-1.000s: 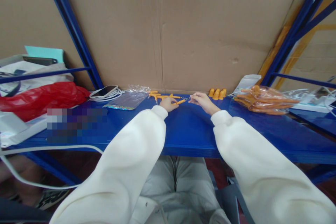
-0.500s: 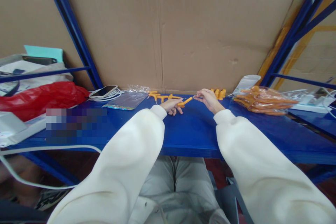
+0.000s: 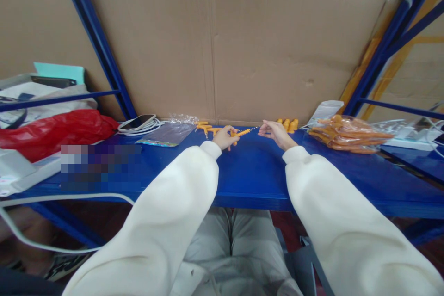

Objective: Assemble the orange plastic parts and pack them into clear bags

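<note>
My left hand (image 3: 224,138) is closed around a small orange ribbed piece (image 3: 243,133) just above the blue shelf (image 3: 249,171). A thin metal chain (image 3: 255,128) runs from that piece to my right hand (image 3: 275,132), whose fingertips pinch the chain's far end. Both hands are at the back of the shelf, near the cardboard wall (image 3: 222,55). More loose orange pieces (image 3: 206,126) lie just left of my left hand. A few orange caps (image 3: 288,124) stand right behind my right hand.
A clear bag of orange parts (image 3: 347,133) lies at the right. A flat shiny pouch (image 3: 166,133), a phone (image 3: 137,121) on a white cable and a red bag (image 3: 52,130) lie at the left. Blue rack posts (image 3: 97,41) rise on both sides.
My left hand has lifted and closed more tightly on the orange piece. My right hand has drawn slightly right, and the chain now stretches straighter between them.
</note>
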The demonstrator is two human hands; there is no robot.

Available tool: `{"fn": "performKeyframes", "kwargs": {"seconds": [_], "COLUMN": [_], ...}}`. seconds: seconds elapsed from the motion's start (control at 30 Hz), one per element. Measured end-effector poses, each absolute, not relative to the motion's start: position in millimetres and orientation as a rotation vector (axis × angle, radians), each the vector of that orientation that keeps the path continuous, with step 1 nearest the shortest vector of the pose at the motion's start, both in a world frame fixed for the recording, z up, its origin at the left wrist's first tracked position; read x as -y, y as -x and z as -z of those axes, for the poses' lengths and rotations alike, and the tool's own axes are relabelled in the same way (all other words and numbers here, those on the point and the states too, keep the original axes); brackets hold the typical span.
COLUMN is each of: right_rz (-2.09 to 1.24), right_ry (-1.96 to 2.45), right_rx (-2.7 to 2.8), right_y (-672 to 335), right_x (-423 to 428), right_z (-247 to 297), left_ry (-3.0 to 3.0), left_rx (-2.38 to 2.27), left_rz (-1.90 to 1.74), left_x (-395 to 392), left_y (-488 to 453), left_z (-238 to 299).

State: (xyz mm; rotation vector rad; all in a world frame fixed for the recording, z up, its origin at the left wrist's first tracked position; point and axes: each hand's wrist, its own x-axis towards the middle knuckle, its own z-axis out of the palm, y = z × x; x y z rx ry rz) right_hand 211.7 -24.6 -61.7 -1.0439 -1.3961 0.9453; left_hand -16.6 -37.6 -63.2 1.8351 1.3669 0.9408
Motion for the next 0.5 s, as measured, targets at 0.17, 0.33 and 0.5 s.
{"fn": "performKeyframes", "kwargs": {"seconds": [0.17, 0.33, 0.5], "right_rz": [-0.42, -0.143, -0.14], "right_ry": [1.528, 1.809, 1.84], "right_rx": [1.415, 1.422, 1.427], "right_y": [-245, -270, -289], "right_x": [4, -9, -24], "right_z": [76, 91, 101], "left_ry": [-2.002, -2.174, -2.237], "left_rx": [-1.514, -1.607, -1.656], "left_rz": [-1.048, -1.128, -1.13], "left_x": [32, 27, 25], "left_y": [24, 31, 31], "left_z": [66, 65, 66]}}
